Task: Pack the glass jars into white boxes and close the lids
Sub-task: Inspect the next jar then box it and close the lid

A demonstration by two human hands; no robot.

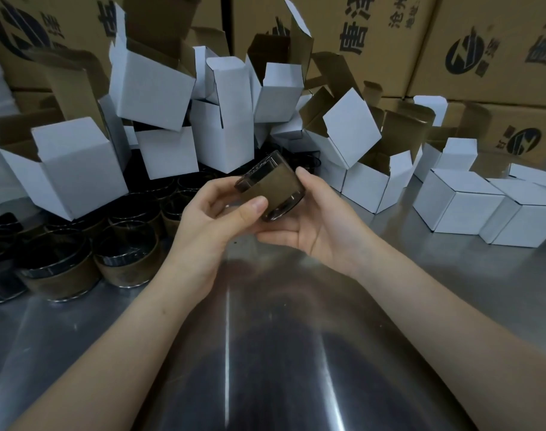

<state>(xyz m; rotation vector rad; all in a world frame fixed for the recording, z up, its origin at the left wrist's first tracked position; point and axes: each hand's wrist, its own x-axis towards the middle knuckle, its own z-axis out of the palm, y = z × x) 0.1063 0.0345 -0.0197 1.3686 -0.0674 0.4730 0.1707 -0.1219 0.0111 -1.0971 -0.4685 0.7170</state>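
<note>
A dark glass jar (271, 186) wrapped in a brown paper band lies tilted between both hands above the steel table. My left hand (209, 225) grips its near side, thumb pressed on the band. My right hand (315, 222) cups it from below and the right, fingers curled around the far side. Several more banded jars (125, 262) stand at the left. A heap of open white boxes (222, 119) with brown insides rises behind the hands. Closed white boxes (461, 203) sit at the right.
Large brown cartons (389, 35) with dark printed logos form a wall at the back. The shiny steel table (265, 353) stretches toward me under my forearms. An open white box (72, 169) leans at the left, above the jars.
</note>
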